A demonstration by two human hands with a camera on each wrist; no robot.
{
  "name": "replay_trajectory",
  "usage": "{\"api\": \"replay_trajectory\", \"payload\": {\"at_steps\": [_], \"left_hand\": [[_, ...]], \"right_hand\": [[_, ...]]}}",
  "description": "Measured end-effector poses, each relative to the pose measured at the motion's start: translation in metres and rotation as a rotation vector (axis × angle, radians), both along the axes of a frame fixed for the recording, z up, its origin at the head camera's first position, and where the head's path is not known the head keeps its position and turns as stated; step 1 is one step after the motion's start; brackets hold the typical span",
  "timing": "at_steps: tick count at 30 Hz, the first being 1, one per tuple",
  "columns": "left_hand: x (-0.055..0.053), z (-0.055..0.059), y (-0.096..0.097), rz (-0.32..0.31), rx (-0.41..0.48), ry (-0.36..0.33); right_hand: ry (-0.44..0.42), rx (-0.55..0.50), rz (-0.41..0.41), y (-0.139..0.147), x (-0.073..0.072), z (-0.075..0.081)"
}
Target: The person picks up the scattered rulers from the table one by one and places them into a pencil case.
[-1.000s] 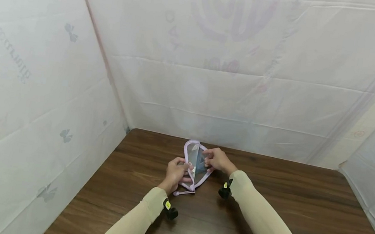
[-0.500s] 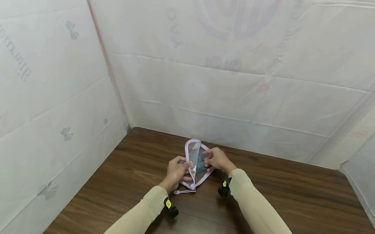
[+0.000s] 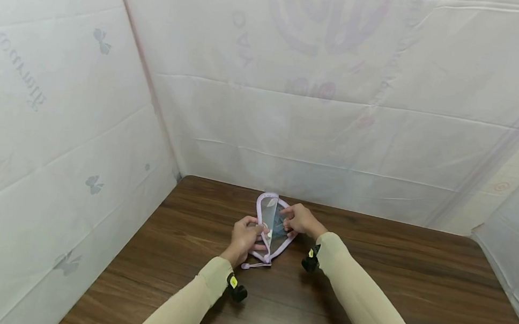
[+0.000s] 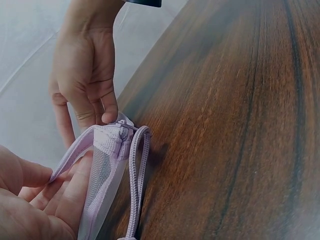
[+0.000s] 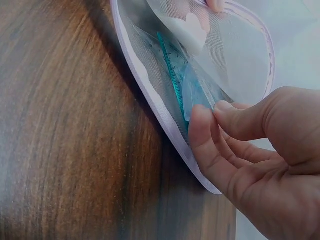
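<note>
A see-through mesh zip pouch (image 3: pixel 260 207) with a lavender zipper edge lies open near the table's far edge. My left hand (image 3: pixel 244 237) pinches its left zipper edge between thumb and fingers, with some fingers behind the mesh. At the pouch's mouth on the right, my right hand (image 3: pixel 302 222) pinches a clear plastic ruler (image 5: pixel 207 92) between thumb and forefinger. Beside that ruler, a teal-edged ruler (image 5: pixel 173 75) and a pale blue translucent piece (image 5: pixel 192 92) show inside the mesh. The fingers partly cover these pieces. A lavender wrist strap (image 4: pixel 134 185) hangs from the zipper end.
The dark wood-grain table (image 3: pixel 344 302) extends to both sides of the hands. White printed sheeting (image 3: pixel 316 131) rises behind it and at the left and right sides.
The hands and pouch hold almost the same place throughout. Only a very slight shift of the head view shows.
</note>
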State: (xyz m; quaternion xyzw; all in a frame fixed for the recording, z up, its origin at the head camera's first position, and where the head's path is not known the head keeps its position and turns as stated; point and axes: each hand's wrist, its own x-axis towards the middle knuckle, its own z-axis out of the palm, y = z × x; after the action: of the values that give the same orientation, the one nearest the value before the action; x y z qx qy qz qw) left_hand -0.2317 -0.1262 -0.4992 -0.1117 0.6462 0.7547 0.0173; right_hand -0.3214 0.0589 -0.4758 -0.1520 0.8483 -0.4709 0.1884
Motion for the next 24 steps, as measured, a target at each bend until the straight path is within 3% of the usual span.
{"api": "replay_trajectory", "payload": {"at_steps": [7,16,24], "left_hand": [[0.0001,-0.0001,-0.0005,0.004,-0.010,0.013],[0.0022,0.0012,-0.0020,0.010,-0.014,-0.008],[0.0019,0.0017,-0.0017,0.016,-0.003,-0.004]], "right_hand": [[0.104,0.106,0.047,-0.0013,0.0011,0.0062],[0.236,0.220,0.044,-0.0047,0.0001,0.0022],[0.256,0.182,0.025,-0.0023,0.0024,0.0001]]}}
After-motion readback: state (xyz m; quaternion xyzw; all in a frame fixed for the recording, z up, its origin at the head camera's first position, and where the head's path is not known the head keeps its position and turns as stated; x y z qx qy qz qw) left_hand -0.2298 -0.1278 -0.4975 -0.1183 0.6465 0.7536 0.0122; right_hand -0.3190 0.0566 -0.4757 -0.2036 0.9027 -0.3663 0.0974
